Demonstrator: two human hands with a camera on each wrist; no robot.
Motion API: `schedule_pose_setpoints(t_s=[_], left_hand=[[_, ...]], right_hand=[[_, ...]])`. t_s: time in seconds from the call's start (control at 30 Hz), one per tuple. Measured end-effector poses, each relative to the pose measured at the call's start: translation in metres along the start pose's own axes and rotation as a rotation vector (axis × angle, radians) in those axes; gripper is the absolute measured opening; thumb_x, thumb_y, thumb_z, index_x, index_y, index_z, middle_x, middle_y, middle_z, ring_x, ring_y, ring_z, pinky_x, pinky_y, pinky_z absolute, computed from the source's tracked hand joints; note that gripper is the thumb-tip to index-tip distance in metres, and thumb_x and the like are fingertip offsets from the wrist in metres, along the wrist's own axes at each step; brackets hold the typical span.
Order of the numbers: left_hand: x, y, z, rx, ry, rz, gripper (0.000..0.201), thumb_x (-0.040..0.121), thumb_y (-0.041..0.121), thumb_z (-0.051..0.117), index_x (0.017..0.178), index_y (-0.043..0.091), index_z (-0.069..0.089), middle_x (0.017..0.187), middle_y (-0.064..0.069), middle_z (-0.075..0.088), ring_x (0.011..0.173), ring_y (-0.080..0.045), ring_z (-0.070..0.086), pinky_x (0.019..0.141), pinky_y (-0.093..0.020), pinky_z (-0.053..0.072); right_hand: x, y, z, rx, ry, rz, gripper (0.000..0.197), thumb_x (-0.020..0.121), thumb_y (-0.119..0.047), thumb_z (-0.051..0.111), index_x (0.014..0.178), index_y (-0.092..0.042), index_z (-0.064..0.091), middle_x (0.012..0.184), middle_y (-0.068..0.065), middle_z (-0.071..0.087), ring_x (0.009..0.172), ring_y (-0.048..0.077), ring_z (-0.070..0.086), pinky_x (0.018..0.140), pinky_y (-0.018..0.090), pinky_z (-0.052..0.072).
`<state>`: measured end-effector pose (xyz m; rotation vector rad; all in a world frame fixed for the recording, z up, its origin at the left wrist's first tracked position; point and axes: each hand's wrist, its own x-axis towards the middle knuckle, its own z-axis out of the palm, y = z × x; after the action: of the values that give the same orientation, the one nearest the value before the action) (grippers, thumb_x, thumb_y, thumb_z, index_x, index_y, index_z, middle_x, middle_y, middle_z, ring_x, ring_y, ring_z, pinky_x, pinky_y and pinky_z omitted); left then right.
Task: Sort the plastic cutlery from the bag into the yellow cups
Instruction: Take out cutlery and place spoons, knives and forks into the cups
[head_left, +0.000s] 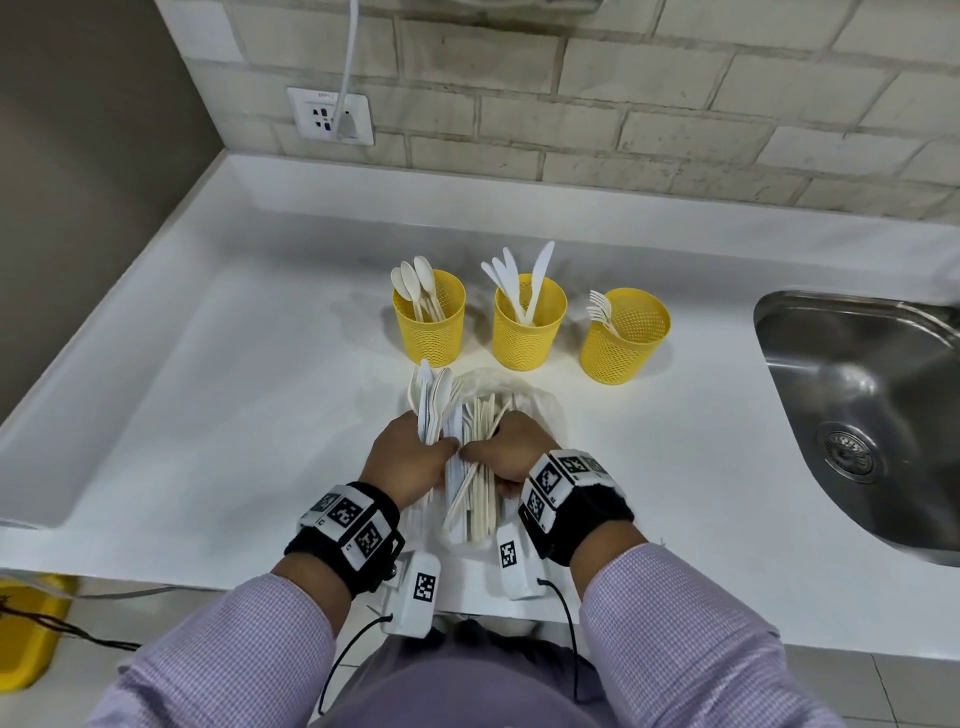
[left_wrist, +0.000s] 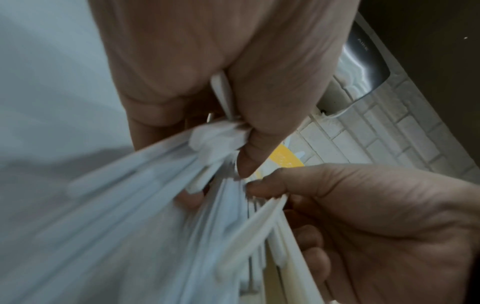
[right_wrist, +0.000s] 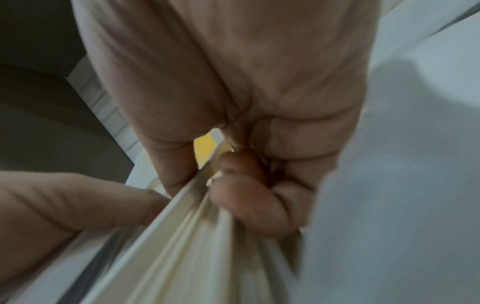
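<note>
As we sort at the counter (head_left: 208, 364), our left hand (head_left: 410, 457) grasps spoons, our right hand (head_left: 511, 452) clenches the mixed cutlery (head_left: 480, 493), handles pointing toward us, cups (head_left: 529, 332) straight ahead; the bag (head_left: 540, 410) beneath is mostly hidden.

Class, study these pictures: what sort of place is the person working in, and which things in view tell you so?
Most likely a kitchen or pantry corner. A steel sink is set into the white counter, a tiled wall with a socket runs behind it, and yellow cups hold plastic cutlery.
</note>
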<state>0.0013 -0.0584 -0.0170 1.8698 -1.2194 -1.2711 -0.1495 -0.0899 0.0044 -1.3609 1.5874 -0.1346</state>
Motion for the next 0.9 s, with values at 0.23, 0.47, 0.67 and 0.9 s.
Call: schedule_pose_setpoints(t_s=[0.23,0.47,0.67,0.9], left_hand=[[-0.001,0.0,0.004,-0.107,-0.004,-0.003,0.006,0.094,0.009,0.065,0.091,0.013,0.069,0.084,-0.012,0.072,0.076,-0.026,0.069,0.067,-0.038,0.064],[0.0,0.003,0.007,-0.074,0.02,0.002,0.007,0.092,0.01,0.061,0.093,0.003,0.061,0.073,-0.013,0.06,0.063,-0.026,0.058,0.054,-0.029,0.054],[-0.003,0.015,0.007,-0.028,0.066,0.105,0.018,0.097,0.023,0.063,0.089,0.008,0.058,0.065,-0.008,0.059,0.052,-0.023,0.056,0.051,-0.026,0.047],[-0.01,0.027,0.016,-0.317,-0.093,0.02,0.029,0.088,0.042,0.071,0.084,0.014,0.065,0.065,-0.003,0.047,0.049,-0.021,0.045,0.057,-0.035,0.042]], right_hand=[[-0.003,0.008,-0.001,-0.005,0.102,-0.012,0.036,0.086,-0.029,0.068,0.1,0.004,0.07,0.097,0.021,0.074,0.084,0.034,0.07,0.075,0.04,0.057],[-0.011,0.01,-0.013,0.058,0.216,-0.086,0.021,0.084,-0.025,0.071,0.098,-0.009,0.072,0.09,0.005,0.071,0.084,0.022,0.066,0.059,0.024,0.047],[-0.019,0.021,-0.034,0.072,0.147,-0.18,0.012,0.085,-0.016,0.068,0.097,-0.018,0.069,0.088,0.001,0.069,0.081,0.018,0.065,0.069,0.027,0.049],[-0.029,0.045,-0.054,0.311,0.055,-0.292,0.011,0.083,-0.004,0.073,0.089,-0.013,0.072,0.085,0.005,0.076,0.078,0.016,0.069,0.076,0.033,0.054]])
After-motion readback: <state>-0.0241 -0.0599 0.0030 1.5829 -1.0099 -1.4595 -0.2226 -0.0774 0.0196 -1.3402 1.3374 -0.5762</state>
